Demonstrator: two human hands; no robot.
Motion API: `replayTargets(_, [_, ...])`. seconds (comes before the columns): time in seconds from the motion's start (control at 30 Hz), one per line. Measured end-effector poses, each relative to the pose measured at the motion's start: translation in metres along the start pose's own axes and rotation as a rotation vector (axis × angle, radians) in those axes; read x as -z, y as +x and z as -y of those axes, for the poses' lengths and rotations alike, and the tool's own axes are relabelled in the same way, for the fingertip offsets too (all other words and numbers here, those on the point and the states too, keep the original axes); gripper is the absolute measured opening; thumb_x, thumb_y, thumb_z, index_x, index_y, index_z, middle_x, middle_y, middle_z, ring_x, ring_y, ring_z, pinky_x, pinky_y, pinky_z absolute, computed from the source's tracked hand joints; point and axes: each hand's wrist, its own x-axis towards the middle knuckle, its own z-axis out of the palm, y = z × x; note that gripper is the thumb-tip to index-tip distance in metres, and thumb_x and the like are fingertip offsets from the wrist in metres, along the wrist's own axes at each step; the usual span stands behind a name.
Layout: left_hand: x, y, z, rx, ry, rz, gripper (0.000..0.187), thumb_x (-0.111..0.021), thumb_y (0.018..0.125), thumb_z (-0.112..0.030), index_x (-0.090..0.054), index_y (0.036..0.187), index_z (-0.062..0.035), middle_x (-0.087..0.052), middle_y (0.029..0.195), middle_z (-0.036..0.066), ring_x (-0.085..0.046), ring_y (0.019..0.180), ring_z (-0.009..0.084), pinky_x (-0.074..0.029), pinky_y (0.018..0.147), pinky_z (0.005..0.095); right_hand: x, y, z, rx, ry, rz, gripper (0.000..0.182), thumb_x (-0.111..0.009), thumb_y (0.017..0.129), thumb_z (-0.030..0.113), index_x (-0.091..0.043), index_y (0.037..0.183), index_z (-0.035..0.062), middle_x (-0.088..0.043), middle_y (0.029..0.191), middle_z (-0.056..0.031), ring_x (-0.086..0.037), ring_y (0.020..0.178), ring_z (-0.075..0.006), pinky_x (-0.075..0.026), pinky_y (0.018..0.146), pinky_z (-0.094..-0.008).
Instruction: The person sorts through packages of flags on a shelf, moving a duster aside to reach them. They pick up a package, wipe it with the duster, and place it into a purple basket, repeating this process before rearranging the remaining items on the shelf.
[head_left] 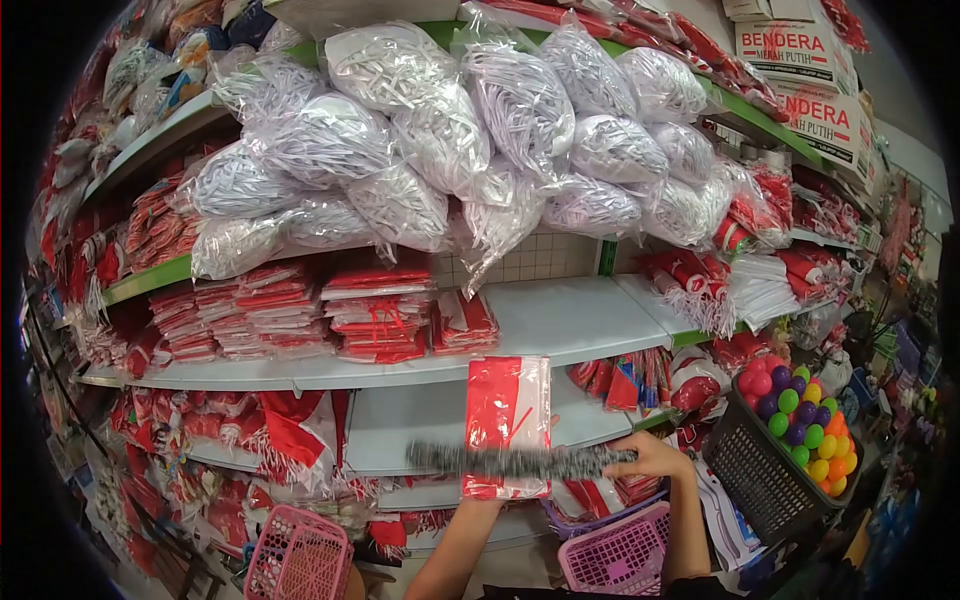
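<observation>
My left hand (482,507) is under and behind a flat plastic packet of folded red and white cloth (508,400), holding it upright in front of the shelves. The packet hides its fingers. In my right hand (652,456) is the end of a dark grey, fluffy duster (520,462), with fingers wrapped round it. The duster lies crosswise over the lower part of the packet and is blurred by motion. Behind the packet is a light grey shelf (390,425). Similar packets (465,322) are stacked on the shelf above, left of centre.
Clear bags of white strips (515,100) hang over the upper shelf. A black basket of coloured balls (770,490) stands at the right. Pink baskets (298,555) are low down, one on each side of my left arm. Cartons (795,50) sit at upper right.
</observation>
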Motion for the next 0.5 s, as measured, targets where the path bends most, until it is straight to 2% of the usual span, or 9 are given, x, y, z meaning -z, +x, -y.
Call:
replayTargets(0.03, [0.025, 0.008, -0.003, 0.026, -0.018, -0.101, 0.07, -0.047, 0.088, -0.052, -0.029, 0.142, -0.0111, -0.036, 0.14, 0.022, -0.044, 0.123, 0.0353, -0.042, 0.099, 0.0471, -0.004, 0.003, 0.016, -0.074, 0.09, -0.06, 0.033, -0.071, 0.08, 0.031, -0.065, 0.082, -0.0017, -0.061, 0.067, -0.0077, -0.049, 0.057, -0.0092, -0.041, 0.055, -0.0273])
replayTargets(0.1, [0.058, -0.003, -0.002, 0.179, -0.432, 0.099, 0.065, -0.055, 0.088, -0.04, -0.029, 0.143, -0.0147, -0.039, 0.137, 0.018, -0.043, 0.123, 0.0323, -0.042, 0.099, 0.0425, -0.036, 0.017, -0.008, -0.115, 0.091, -0.437, 0.035, -0.071, 0.081, 0.033, -0.063, 0.082, -0.0009, -0.057, 0.063, -0.0067, -0.049, 0.054, -0.0131, -0.04, 0.052, -0.029])
replayTargets(0.13, [0.046, -0.004, -0.003, 0.116, -0.185, -0.086, 0.065, -0.056, 0.088, -0.036, -0.027, 0.143, -0.0148, -0.04, 0.135, 0.018, -0.044, 0.122, 0.0311, -0.042, 0.099, 0.0414, -0.048, 0.024, -0.01, -0.135, 0.091, -0.628, 0.036, -0.07, 0.081, 0.034, -0.061, 0.082, -0.0006, -0.055, 0.061, -0.0063, -0.049, 0.053, -0.0151, -0.04, 0.05, -0.0298])
replayTargets(0.2, [0.02, -0.003, 0.002, -0.008, 0.316, -0.446, 0.066, -0.058, 0.088, -0.027, -0.025, 0.144, -0.0151, -0.043, 0.131, 0.016, -0.044, 0.121, 0.0287, -0.042, 0.098, 0.0392, -0.066, 0.027, 0.004, -0.377, 0.603, -0.538, 0.035, -0.07, 0.082, 0.034, -0.059, 0.089, 0.0012, -0.055, 0.061, -0.0035, -0.049, 0.049, -0.0123, -0.037, 0.044, -0.0268])
replayTargets(0.23, [0.019, -0.002, 0.008, -0.056, 0.43, -0.456, 0.066, -0.058, 0.089, -0.024, -0.023, 0.144, -0.0154, -0.043, 0.13, 0.015, -0.044, 0.121, 0.0277, -0.042, 0.098, 0.0391, -0.072, 0.028, 0.014, -0.492, 0.857, -0.481, 0.035, -0.069, 0.083, 0.034, -0.058, 0.093, 0.0021, -0.054, 0.062, -0.0022, -0.049, 0.048, -0.0109, -0.035, 0.041, -0.0253])
replayTargets(0.27, [0.02, -0.002, 0.015, -0.106, 0.542, -0.465, 0.067, -0.057, 0.089, -0.021, -0.021, 0.145, -0.0158, -0.043, 0.129, 0.014, -0.044, 0.121, 0.0266, -0.042, 0.098, 0.039, -0.074, 0.029, 0.018, -0.389, 1.038, -0.341, 0.04, -0.07, 0.082, 0.034, -0.054, 0.101, 0.0029, -0.055, 0.066, 0.0007, -0.047, 0.046, -0.007, -0.03, 0.037, -0.0213])
replayTargets(0.33, [0.017, -0.004, 0.016, -0.142, 0.711, -0.452, 0.072, -0.055, 0.09, -0.014, -0.012, 0.147, -0.0146, -0.039, 0.134, 0.013, -0.043, 0.122, 0.025, -0.04, 0.1, 0.0393, -0.085, 0.038, 0.035, -0.387, 0.936, -0.462, 0.037, -0.074, 0.077, 0.019, -0.055, 0.103, 0.0001, -0.058, 0.072, -0.0004, -0.049, 0.048, -0.0078, -0.034, 0.04, -0.0222])
replayTargets(0.37, [0.017, -0.005, 0.012, -0.148, 0.615, -0.46, 0.07, -0.053, 0.09, -0.014, -0.012, 0.147, -0.0136, -0.04, 0.134, 0.014, -0.044, 0.122, 0.0249, -0.041, 0.1, 0.0393, -0.088, 0.042, 0.039, -0.426, 0.823, -0.542, 0.036, -0.074, 0.075, 0.012, -0.056, 0.104, -0.0003, -0.059, 0.074, -0.001, -0.051, 0.05, -0.008, -0.036, 0.041, -0.0223])
replayTargets(0.5, [0.02, -0.013, -0.011, -0.184, 0.366, -0.376, 0.06, -0.046, 0.094, -0.018, -0.017, 0.145, -0.01, -0.044, 0.134, 0.014, -0.047, 0.121, 0.026, -0.041, 0.1, 0.0402, -0.095, 0.054, 0.044, -0.218, 1.062, -0.605, 0.038, -0.072, 0.07, 0.0, -0.057, 0.104, -0.0014, -0.061, 0.082, -0.0024, -0.055, 0.058, -0.0089, -0.044, 0.048, -0.023])
